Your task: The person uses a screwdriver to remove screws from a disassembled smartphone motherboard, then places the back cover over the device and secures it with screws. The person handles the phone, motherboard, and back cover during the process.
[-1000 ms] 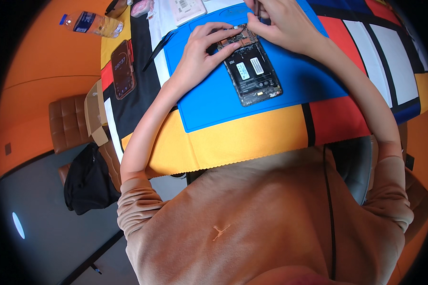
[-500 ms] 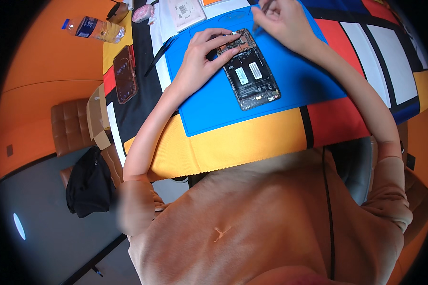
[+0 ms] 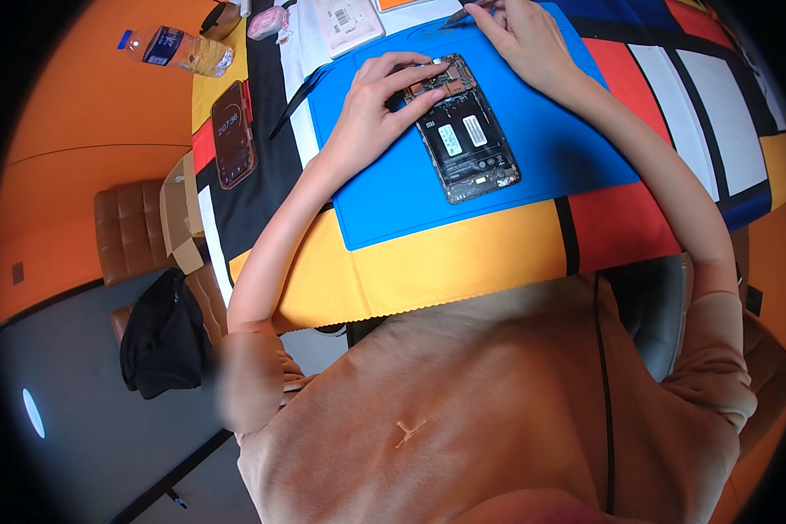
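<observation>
A brown cloth shirt, creased at the sleeves, fills the lower half of the frame. Above it stretches the tablecloth, woven in blocks of yellow, red, black, white and blue, its near edge finely scalloped. A smooth, bright blue mat with rounded corners lies on it, upper centre. At the left, a slumped black fabric bag sits against a tufted brown chair.

The opened phone lies aslant on the mat, upper centre: a flat rectangle with a matt black battery and a coppery circuit board at its top end. The left hand rests spread over its upper left, thumb and forefinger apart on the board, not closed around anything. The right hand, near the top edge, is pinched tight on a slim, dark, pointed tool, its tip over the mat, apart from the phone. A clear plastic bottle lies upper left.
</observation>
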Demonstrator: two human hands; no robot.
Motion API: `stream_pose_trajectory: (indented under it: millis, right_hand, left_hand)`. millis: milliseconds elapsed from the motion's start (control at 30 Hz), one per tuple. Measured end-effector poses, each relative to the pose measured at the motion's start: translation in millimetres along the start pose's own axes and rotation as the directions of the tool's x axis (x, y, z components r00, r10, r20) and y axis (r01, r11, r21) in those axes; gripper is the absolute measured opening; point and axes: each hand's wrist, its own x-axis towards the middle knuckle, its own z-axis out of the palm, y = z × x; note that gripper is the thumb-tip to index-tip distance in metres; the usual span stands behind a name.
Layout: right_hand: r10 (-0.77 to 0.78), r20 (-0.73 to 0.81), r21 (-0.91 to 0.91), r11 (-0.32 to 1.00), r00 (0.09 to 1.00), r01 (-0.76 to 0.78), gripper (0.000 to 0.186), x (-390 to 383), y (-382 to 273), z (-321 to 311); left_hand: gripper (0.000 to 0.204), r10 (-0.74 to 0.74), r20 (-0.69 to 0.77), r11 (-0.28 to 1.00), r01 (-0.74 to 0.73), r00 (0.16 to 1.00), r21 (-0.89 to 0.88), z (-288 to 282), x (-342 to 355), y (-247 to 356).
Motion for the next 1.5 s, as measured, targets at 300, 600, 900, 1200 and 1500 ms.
stream_pose_trajectory:
  millis: [300, 600, 900, 1200, 1500]
  right_hand:
    - [0.049, -0.165, 0.239, 0.971, 0.985, -0.008, 0.022, -1, -2, 1]
    - [0.098, -0.128, 0.015, 0.995, 0.987, -0.097, 0.021, 0, 0, -4]
    - [0.149, -0.156, 0.328, 0.94, 0.976, -0.091, 0.021, 2, -2, -1]
    - [0.078, -0.01, 0.414, 0.908, 0.997, -0.067, 0.023, -21, -29, 5]
    - [0.036, 0.041, 0.343, 0.938, 0.999, -0.048, 0.023, -23, -36, 4]
  left_hand:
    - [0.034, -0.076, -0.009, 0.989, 0.074, 0.997, -0.13, -4, 2, 0]
    - [0.034, -0.068, -0.04, 0.99, 0.063, 0.997, -0.124, -2, 3, -2]
    - [0.032, -0.093, -0.044, 0.984, 0.085, 0.995, -0.158, -2, 3, -4]
    - [0.024, -0.185, -0.075, 0.94, 0.154, 0.98, -0.305, -2, 0, -13]
    - [0.02, -0.157, -0.085, 0.957, 0.131, 0.984, -0.259, -3, 0, -14]
